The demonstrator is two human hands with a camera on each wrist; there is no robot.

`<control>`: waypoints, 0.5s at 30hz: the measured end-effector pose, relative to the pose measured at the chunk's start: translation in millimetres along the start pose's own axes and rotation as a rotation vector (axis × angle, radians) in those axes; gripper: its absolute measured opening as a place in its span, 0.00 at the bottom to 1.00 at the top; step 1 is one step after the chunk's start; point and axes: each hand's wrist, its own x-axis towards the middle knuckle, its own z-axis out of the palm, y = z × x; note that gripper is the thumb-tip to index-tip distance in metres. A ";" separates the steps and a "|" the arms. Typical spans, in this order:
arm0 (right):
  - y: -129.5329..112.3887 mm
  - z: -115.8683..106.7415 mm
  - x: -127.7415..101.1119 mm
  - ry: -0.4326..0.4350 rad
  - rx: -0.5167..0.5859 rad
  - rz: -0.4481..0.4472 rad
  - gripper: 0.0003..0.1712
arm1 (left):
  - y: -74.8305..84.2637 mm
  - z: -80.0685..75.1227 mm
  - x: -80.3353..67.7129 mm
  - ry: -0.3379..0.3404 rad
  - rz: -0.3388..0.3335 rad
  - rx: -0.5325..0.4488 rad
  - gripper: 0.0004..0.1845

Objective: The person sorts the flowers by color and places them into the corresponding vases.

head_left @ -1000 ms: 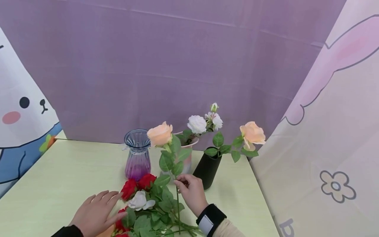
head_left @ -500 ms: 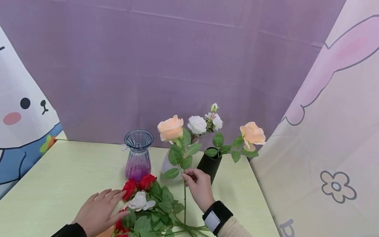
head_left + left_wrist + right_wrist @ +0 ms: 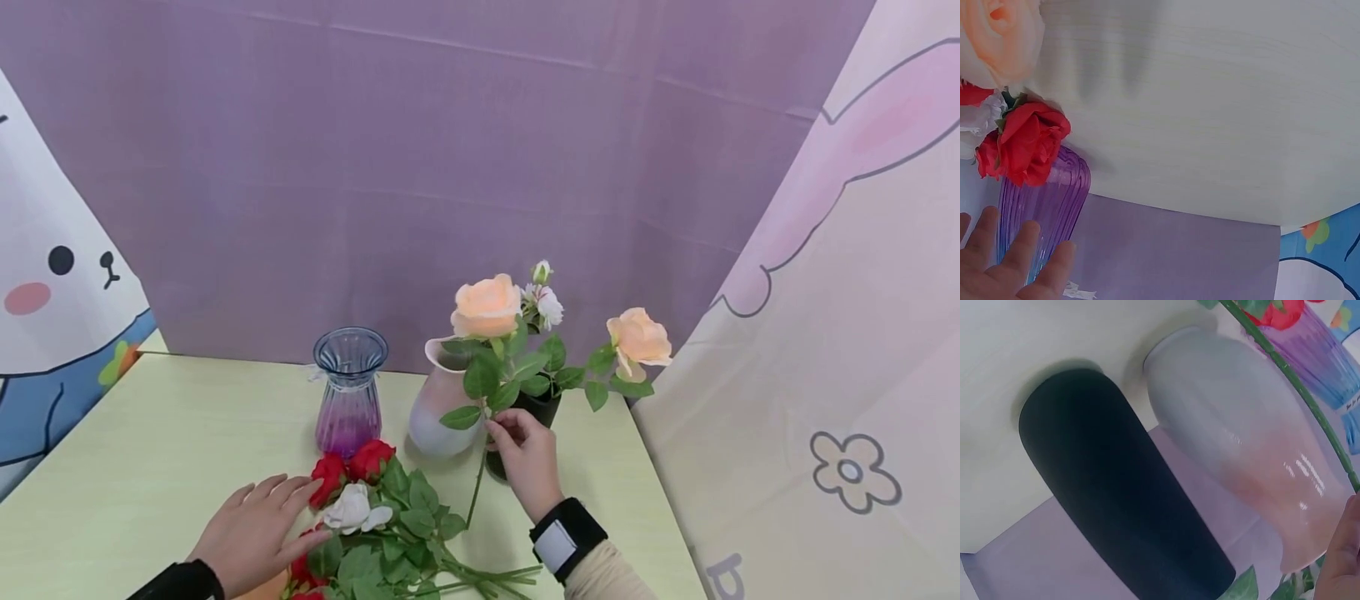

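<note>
The right hand [image 3: 528,458] is pinching the peach rose [image 3: 486,308] stem [image 3: 1300,388], needing gentle care, while the left hand [image 3: 251,532] is holding its fingers apart.

black right wristband [image 3: 582,527], pale grey patch [image 3: 556,547], beige sleeve [image 3: 609,575], black left wrist covering [image 3: 180,582]

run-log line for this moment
left hand: near red roses | right hand: pinches peach rose by stem | stem: in no vase | black vase: holds second peach rose
</note>
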 end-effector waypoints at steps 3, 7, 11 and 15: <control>1.4 -7.2 7.5 0.032 0.019 -0.019 0.14 | -11.9 44.1 7.2 0.041 -0.001 -0.002 0.49; 4.8 -17.8 16.9 0.063 0.050 -0.041 0.15 | -9.1 42.9 8.8 0.030 0.020 0.092 0.48; 6.3 -32.7 25.2 0.078 0.056 -0.030 0.15 | -6.9 40.7 10.7 0.061 0.043 0.087 0.46; 1.1 -48.0 34.0 0.099 0.082 -0.026 0.17 | -1.7 41.8 9.4 0.139 0.008 0.010 0.45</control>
